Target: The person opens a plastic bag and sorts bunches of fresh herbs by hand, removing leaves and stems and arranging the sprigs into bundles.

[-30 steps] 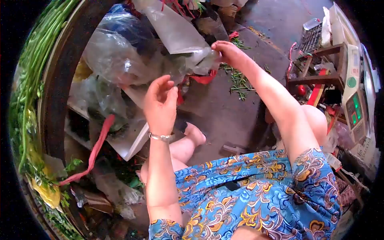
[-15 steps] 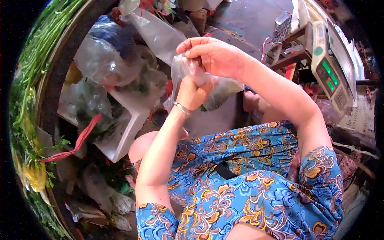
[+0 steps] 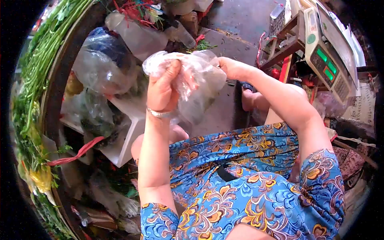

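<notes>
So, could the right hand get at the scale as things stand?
Probably, yes: the scale stands on the same side as the right hand, and nothing seems to cover it, though that hand likely must release the clear bag first.

Scale R of bag (greens L).

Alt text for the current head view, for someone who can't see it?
A left hand clutches a crumpled clear bag while the right hand pinches its edge. Greens line the left side; a scale with lit green digits is at right.
</notes>
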The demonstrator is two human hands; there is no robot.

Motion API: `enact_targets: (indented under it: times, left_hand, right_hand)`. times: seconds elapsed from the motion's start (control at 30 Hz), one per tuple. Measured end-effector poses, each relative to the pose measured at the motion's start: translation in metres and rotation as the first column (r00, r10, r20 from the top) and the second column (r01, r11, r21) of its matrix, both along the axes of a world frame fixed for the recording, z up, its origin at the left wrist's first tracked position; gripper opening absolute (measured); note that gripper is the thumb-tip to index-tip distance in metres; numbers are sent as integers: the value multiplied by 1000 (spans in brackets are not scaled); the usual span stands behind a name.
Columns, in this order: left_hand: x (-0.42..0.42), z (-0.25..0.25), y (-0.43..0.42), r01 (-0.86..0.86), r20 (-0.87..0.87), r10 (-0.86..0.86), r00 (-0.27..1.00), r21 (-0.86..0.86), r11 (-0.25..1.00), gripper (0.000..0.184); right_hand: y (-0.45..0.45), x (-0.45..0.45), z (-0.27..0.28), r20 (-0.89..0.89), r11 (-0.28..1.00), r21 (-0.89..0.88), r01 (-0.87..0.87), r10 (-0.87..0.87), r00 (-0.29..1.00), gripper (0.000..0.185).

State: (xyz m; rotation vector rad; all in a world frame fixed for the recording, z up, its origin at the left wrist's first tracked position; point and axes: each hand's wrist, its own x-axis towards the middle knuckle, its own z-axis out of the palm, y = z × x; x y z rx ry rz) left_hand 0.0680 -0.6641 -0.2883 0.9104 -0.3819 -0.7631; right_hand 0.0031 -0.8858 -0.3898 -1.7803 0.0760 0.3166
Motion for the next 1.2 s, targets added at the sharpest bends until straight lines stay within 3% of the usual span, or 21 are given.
enact_targets:
  times: [0.1,0.17,0.2,0.27,0.3,0.33,0.37,0.47,0.63,0.7,0.77,0.83,0.87,0.9,0.97,1.0,1.03,1.1,1.13,1.17,1.2]
  left_hand:
    - [6,2,1,-52,35,52,998,25,998,26]
    - [14,1,9,-177,-94,178,980,22,984,25]
    - [30,-15,28,-86,-231,60,971,-106,991,31]
    - [43,-15,46,-11,-238,-52,970,-256,967,30]
    - [46,-14,56,-139,-210,107,972,-148,979,30]
    - [57,-24,72,-52,-333,16,943,-99,994,29]
    - [65,-38,85,-185,-354,224,908,142,972,29]
    - [71,-70,105,-163,-201,296,934,498,852,31]
    - [64,-77,99,-97,-207,238,949,527,844,28]
    - [63,-75,92,-187,-179,307,935,487,853,24]
    - [75,-83,98,-143,-133,255,958,549,823,22]
    - [66,-71,85,-141,-107,246,963,578,804,20]
    - [59,-61,79,-169,-114,288,951,590,790,21]
    - [59,-65,80,-167,-117,289,950,592,789,21]
    - [65,-75,81,-210,-64,259,964,416,885,21]
    - [69,-76,81,-238,-46,270,962,345,908,20]
    - [62,-59,74,-264,-4,278,961,300,917,17]
    - [58,-43,71,-267,34,266,963,196,943,15]
    - [50,-34,60,-329,49,325,944,187,926,10]
    - [51,-38,62,-329,48,326,944,190,925,10]
    - [52,-42,60,-326,58,321,945,203,923,10]
  right_hand:
    - [-1,11,4,39,981,195,12,-20,999,26]
    - [-9,21,4,-21,981,177,76,-73,997,18]
    - [-9,20,14,-16,979,176,98,-97,995,15]
    - [-9,17,38,14,975,194,107,-112,994,16]
    - [-8,18,45,22,950,298,91,-103,994,17]
    - [-5,17,56,33,927,367,71,-89,995,16]
    - [1,19,64,42,899,434,52,-78,996,15]
    - [8,28,61,80,961,274,-30,9,997,12]
    - [22,36,91,200,845,535,-7,-119,973,16]
    - [21,42,86,231,987,159,-20,-17,973,15]
    - [20,42,85,265,996,92,-7,-18,964,14]
    - [19,33,111,241,819,571,-55,-103,965,14]
    - [24,33,113,212,766,643,27,-212,954,14]
    - [17,37,108,209,742,671,-4,-184,960,14]
    - [12,39,97,376,979,142,148,-192,907,14]
    - [11,40,97,408,948,178,266,-317,856,13]
    - [-3,39,107,399,948,236,212,-293,869,19]
    - [-17,41,126,467,725,653,-219,-158,870,12]
    - [-6,35,130,263,651,757,56,-383,886,9]
    - [-5,36,128,261,649,758,57,-383,886,9]
    - [-1,36,128,298,858,495,139,-318,900,10]
